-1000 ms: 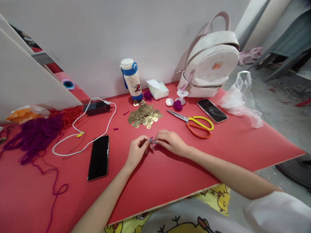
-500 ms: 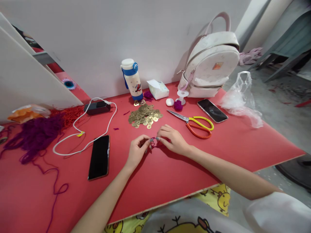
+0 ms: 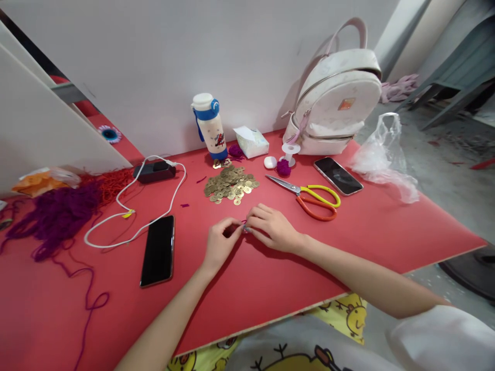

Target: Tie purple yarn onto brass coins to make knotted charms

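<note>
Near the middle of the red table, my left hand (image 3: 223, 241) and my right hand (image 3: 271, 228) meet at the fingertips. Between them they pinch a piece of purple yarn (image 3: 244, 221), of which only a small bit shows; the fingers hide the rest. Just beyond my hands lies a heap of brass-coloured coins with holes (image 3: 231, 184). To the right of the coins are large scissors (image 3: 305, 196) with one yellow and one orange handle, blades slightly apart. A small purple yarn ball (image 3: 283, 168) sits behind the scissors.
A black phone (image 3: 158, 251) and a white cable (image 3: 127, 198) lie left, beside a purple yarn pile (image 3: 65, 211). At the back stand a bottle (image 3: 212, 126), a tissue pack (image 3: 253, 142) and a white backpack (image 3: 336, 103). Another phone (image 3: 337, 176) and a plastic bag (image 3: 382, 154) are right.
My fingertips have come closer together and slightly lower. The yarn loop that showed between them is now mostly covered by my fingers.
</note>
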Demonstrator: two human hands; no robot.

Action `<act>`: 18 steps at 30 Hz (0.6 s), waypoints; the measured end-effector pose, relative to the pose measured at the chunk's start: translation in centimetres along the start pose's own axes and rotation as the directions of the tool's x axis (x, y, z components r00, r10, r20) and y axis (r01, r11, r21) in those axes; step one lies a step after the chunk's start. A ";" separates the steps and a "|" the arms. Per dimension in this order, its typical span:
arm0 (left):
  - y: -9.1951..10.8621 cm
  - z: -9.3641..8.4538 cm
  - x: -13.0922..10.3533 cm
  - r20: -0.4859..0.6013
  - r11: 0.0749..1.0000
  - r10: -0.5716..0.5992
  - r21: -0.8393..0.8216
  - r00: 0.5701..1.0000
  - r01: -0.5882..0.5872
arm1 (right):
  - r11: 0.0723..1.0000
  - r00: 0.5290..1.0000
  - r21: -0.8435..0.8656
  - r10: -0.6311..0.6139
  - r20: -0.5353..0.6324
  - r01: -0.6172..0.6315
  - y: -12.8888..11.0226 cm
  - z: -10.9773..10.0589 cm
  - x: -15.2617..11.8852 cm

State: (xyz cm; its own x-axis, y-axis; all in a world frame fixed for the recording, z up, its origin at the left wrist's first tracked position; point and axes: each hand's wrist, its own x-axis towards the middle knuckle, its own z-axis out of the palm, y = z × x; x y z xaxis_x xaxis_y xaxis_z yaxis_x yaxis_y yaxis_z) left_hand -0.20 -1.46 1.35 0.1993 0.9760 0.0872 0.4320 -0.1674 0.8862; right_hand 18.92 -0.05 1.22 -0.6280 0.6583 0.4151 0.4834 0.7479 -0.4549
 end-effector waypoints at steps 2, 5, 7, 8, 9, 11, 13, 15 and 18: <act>0.0 0.0 0.0 0.057 0.990 0.115 0.070 0.992 -0.119 | 0.994 0.995 0.063 0.090 -0.032 -0.088 0.1 0.0 0.0; -0.3 -0.2 0.1 0.131 0.941 0.258 0.192 0.957 -0.280 | 0.977 0.986 0.137 0.169 -0.017 -0.165 0.4 0.2 0.0; -0.5 -1.0 0.6 0.137 0.873 0.333 0.330 0.933 -0.360 | 0.969 0.980 0.149 0.197 0.012 -0.196 0.6 0.5 0.1; -0.5 -1.7 1.1 0.137 0.825 0.371 0.406 0.918 -0.394 | 0.967 0.978 0.151 0.205 0.030 -0.207 0.8 0.7 0.2; -0.5 -2.7 1.8 0.072 0.782 0.403 0.490 0.912 -0.385 | 0.964 0.977 0.154 0.210 0.046 -0.215 0.9 0.8 0.2; -0.3 -5.3 3.8 -0.025 0.676 0.444 0.666 0.896 -0.316 | 0.959 0.973 0.168 0.218 0.072 -0.227 1.1 1.0 0.3; 0.0 -8.8 6.5 -0.086 0.543 0.439 0.818 0.894 -0.188 | 0.951 0.969 0.193 0.231 0.086 -0.243 1.3 1.0 0.5; -0.2 -12.5 9.4 -0.144 0.459 0.403 0.886 0.904 -0.063 | 0.941 0.965 0.218 0.247 0.090 -0.261 1.4 1.0 0.6; -1.8 -17.4 13.4 -0.201 0.445 0.288 0.894 0.936 0.055 | 0.937 0.967 0.240 0.240 0.087 -0.254 1.6 0.9 0.7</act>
State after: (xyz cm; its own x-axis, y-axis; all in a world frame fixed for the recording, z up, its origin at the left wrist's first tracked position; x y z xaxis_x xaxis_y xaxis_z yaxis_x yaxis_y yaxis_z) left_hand -13.65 14.36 8.86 0.1339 0.8935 0.4286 0.9894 -0.1448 -0.0072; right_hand 18.74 1.51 0.09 -0.5443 0.8085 0.2238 0.4661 0.5132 -0.7206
